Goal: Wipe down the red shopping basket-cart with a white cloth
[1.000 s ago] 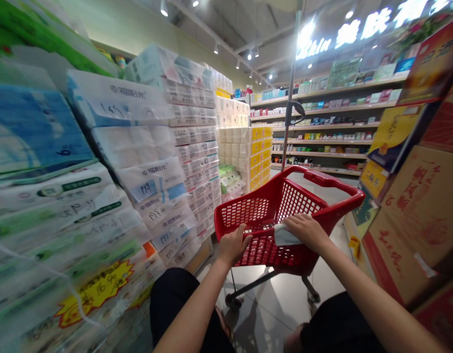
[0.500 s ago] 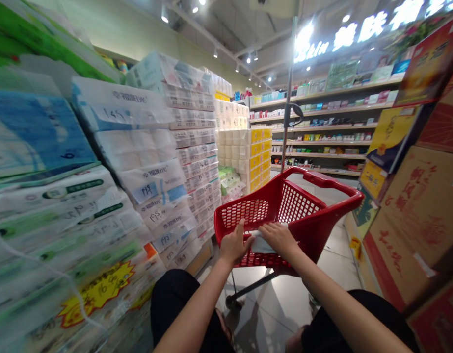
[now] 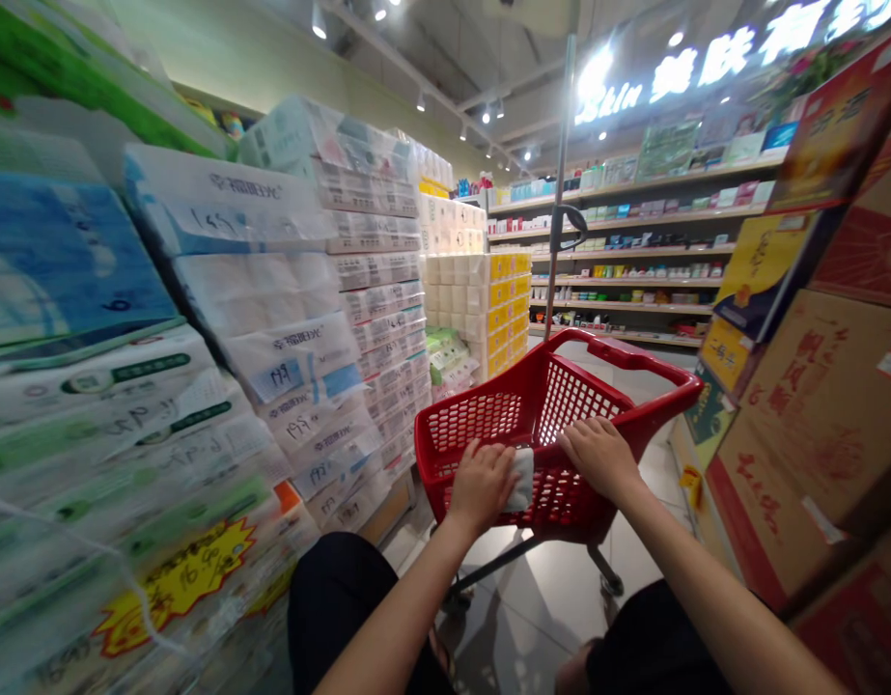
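A red plastic shopping cart (image 3: 619, 372) stands in the aisle right in front of me. My left hand (image 3: 481, 483) rests on its near rim, fingers closed on a white cloth (image 3: 521, 478) pressed against the rim. My right hand (image 3: 600, 454) sits on the same rim just to the right, fingers curled over the red edge, touching nothing else. Nothing is visible inside the basket.
Tall stacks of wrapped tissue and toilet-paper packs (image 3: 271, 319) crowd the left side. Cardboard boxes (image 3: 814, 425) line the right. Stocked shelves (image 3: 633, 251) run along the back, with a metal pole (image 3: 557, 193) behind the cart. Grey tiled floor (image 3: 524, 608) lies underneath.
The white cloth has passed from under my right hand to my left. My right hand slid left along the rim, then back to the right.
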Action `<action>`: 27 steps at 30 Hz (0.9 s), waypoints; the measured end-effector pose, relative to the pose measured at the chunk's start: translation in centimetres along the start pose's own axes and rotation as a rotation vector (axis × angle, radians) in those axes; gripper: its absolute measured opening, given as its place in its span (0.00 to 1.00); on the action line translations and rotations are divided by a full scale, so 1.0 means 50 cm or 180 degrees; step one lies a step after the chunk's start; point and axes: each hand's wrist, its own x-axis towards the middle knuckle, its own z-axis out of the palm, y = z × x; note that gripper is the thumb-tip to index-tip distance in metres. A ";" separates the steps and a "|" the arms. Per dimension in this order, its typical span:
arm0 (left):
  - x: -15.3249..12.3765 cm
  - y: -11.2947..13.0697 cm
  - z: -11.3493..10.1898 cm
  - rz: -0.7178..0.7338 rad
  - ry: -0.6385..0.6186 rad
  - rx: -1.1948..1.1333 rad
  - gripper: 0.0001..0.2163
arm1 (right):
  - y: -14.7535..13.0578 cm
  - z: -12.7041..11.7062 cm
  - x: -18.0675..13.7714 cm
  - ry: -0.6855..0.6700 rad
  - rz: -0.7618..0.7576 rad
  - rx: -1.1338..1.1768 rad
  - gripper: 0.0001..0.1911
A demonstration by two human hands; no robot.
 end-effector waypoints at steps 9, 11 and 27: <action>0.072 0.057 0.068 0.0083 -0.0364 0.0278 0.12 | -0.015 0.015 -0.012 0.0171 0.0093 -0.0199 0.17; 0.053 0.037 0.057 0.0095 -0.0411 0.0354 0.11 | -0.012 0.015 -0.012 0.0233 0.0089 -0.0162 0.17; -0.156 -0.174 -0.028 -0.0167 -0.0423 0.0409 0.09 | -0.026 0.033 -0.008 0.0258 0.0180 -0.0111 0.15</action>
